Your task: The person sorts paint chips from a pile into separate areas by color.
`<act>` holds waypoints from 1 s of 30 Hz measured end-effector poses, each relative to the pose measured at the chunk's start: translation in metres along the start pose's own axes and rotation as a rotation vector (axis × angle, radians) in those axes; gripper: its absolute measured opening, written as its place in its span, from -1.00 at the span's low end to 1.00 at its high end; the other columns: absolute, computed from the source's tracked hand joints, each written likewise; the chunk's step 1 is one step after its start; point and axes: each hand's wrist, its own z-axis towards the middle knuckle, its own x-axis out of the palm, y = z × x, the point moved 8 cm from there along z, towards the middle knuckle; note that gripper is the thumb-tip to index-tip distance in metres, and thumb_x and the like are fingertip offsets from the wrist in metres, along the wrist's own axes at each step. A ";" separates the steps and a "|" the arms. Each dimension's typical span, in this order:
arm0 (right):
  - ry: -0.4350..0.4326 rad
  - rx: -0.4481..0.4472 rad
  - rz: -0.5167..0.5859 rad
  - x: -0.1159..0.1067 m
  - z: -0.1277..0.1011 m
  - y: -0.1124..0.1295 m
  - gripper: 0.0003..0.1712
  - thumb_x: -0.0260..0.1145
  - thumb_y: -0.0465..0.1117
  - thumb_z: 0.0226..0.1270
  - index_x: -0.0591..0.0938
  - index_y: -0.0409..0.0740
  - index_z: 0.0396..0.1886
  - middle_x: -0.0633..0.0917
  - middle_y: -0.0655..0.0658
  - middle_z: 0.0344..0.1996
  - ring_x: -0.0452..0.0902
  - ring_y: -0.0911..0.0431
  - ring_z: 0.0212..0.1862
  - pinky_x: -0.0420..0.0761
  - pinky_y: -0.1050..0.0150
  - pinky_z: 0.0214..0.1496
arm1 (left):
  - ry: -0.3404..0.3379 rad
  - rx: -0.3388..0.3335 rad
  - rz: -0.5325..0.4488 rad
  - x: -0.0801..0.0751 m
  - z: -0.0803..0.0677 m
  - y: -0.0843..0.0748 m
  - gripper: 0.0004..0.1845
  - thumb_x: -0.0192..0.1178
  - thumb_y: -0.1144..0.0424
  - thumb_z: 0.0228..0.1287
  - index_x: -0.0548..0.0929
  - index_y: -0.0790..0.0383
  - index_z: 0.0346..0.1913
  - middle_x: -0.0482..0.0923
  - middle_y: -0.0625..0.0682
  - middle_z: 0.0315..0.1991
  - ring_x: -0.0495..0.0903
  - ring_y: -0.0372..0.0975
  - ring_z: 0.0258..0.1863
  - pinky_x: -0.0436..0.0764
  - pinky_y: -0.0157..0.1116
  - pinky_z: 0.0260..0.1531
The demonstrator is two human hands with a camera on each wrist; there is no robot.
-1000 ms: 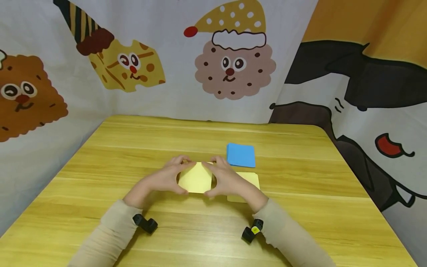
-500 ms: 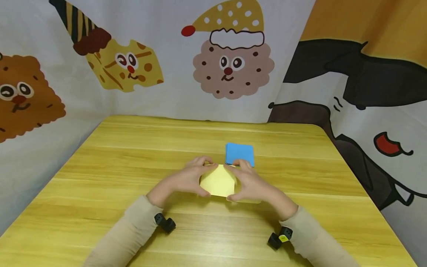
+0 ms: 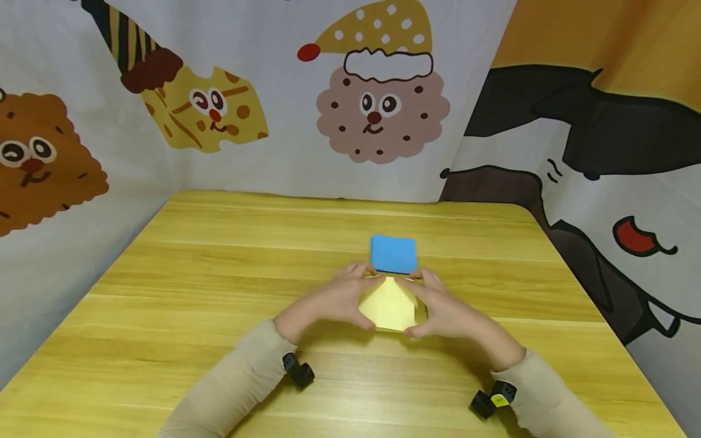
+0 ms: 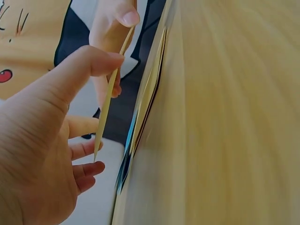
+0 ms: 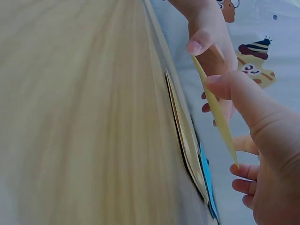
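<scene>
Both hands hold one small yellow sheet of paper (image 3: 390,305) between them. My left hand (image 3: 344,298) grips its left side, thumb at the near edge and fingertips at the far edge. On the opposite side my right hand (image 3: 450,309) has the same hold. Seen edge-on in the left wrist view, the held yellow sheet (image 4: 106,112) is slightly bowed and raised off the table. Beneath it lie loosely layered yellow sheets (image 5: 182,129), largely covered by the held one in the head view. Just behind the hands rests a stack of blue paper (image 3: 394,254).
The wood-grain table (image 3: 230,243) extends around the papers on all sides. A curtain (image 3: 285,164) printed with cartoon food characters hangs beyond its far edge. Black wrist cameras are strapped at both sleeves, the left camera (image 3: 298,371) close over the tabletop.
Both hands have carried the yellow sheet to the right, from the left of the other yellow sheets to over them, and slightly nearer. The blue stack has stayed in place.
</scene>
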 end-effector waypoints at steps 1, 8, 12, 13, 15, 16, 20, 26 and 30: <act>-0.002 -0.002 0.000 -0.001 -0.002 -0.002 0.17 0.61 0.03 -0.22 0.28 -0.13 0.45 0.25 -0.23 0.21 0.12 -0.09 0.22 0.41 -0.09 0.07 | 0.006 -0.006 0.010 0.002 0.002 -0.001 0.09 0.49 -0.14 -0.21 0.28 0.17 0.44 0.22 0.03 0.28 0.18 -0.13 0.23 0.24 -0.05 0.20; 0.031 0.007 0.007 0.000 -0.013 -0.017 0.15 0.60 0.04 -0.17 0.27 -0.10 0.46 0.24 -0.18 0.23 0.12 -0.06 0.21 0.42 -0.03 0.02 | 0.026 -0.013 0.033 0.013 0.014 -0.010 0.08 0.50 -0.13 -0.19 0.28 0.22 0.43 0.22 0.02 0.24 0.20 -0.17 0.15 0.23 -0.11 0.19; 0.044 0.003 0.013 0.001 -0.014 -0.020 0.15 0.60 0.05 -0.17 0.27 -0.13 0.45 0.25 -0.17 0.23 0.12 -0.07 0.21 0.40 -0.08 0.05 | 0.037 -0.029 0.037 0.018 0.017 -0.010 0.09 0.50 -0.15 -0.18 0.27 0.25 0.43 0.20 0.02 0.26 0.19 -0.16 0.17 0.20 -0.11 0.22; 0.045 0.001 0.013 0.001 -0.014 -0.021 0.15 0.60 0.05 -0.17 0.27 -0.14 0.45 0.25 -0.17 0.22 0.12 -0.08 0.21 0.40 -0.09 0.06 | 0.041 -0.031 0.038 0.019 0.017 -0.010 0.10 0.50 -0.16 -0.18 0.26 0.25 0.43 0.20 0.02 0.26 0.19 -0.16 0.17 0.20 -0.11 0.23; 0.050 -0.003 0.006 0.002 -0.014 -0.022 0.15 0.60 0.04 -0.16 0.27 -0.15 0.45 0.25 -0.18 0.22 0.13 -0.08 0.21 0.40 -0.10 0.07 | 0.051 -0.036 0.039 0.022 0.018 -0.008 0.10 0.50 -0.17 -0.17 0.26 0.25 0.43 0.19 0.03 0.27 0.18 -0.15 0.19 0.19 -0.11 0.23; 0.052 -0.004 0.000 0.002 -0.014 -0.023 0.15 0.60 0.04 -0.17 0.27 -0.15 0.45 0.25 -0.18 0.22 0.13 -0.08 0.21 0.40 -0.10 0.07 | 0.053 -0.036 0.037 0.023 0.019 -0.008 0.10 0.50 -0.17 -0.17 0.26 0.25 0.43 0.19 0.03 0.27 0.18 -0.15 0.19 0.19 -0.11 0.23; 0.059 -0.013 -0.016 0.004 -0.015 -0.026 0.15 0.60 0.04 -0.16 0.27 -0.14 0.45 0.27 -0.15 0.20 0.16 -0.06 0.18 0.40 -0.07 0.06 | 0.070 -0.043 0.035 0.026 0.020 -0.007 0.08 0.50 -0.16 -0.15 0.26 0.24 0.43 0.20 0.03 0.28 0.18 -0.15 0.20 0.19 -0.10 0.24; 0.085 -0.016 0.002 0.008 -0.015 -0.030 0.13 0.57 0.08 -0.09 0.25 -0.12 0.46 0.26 -0.15 0.23 0.14 -0.06 0.20 0.36 -0.09 0.09 | 0.102 -0.068 0.051 0.029 0.021 -0.004 0.07 0.47 -0.18 -0.11 0.25 0.21 0.44 0.18 0.02 0.30 0.16 -0.14 0.23 0.14 -0.07 0.27; 0.109 -0.015 0.007 0.010 -0.015 -0.031 0.11 0.54 0.10 -0.04 0.23 -0.13 0.47 0.21 -0.19 0.28 0.10 -0.11 0.26 0.32 -0.15 0.14 | 0.114 -0.080 0.049 0.028 0.020 -0.004 0.05 0.45 -0.19 -0.09 0.25 0.21 0.44 0.17 0.04 0.33 0.13 -0.12 0.27 0.11 -0.04 0.29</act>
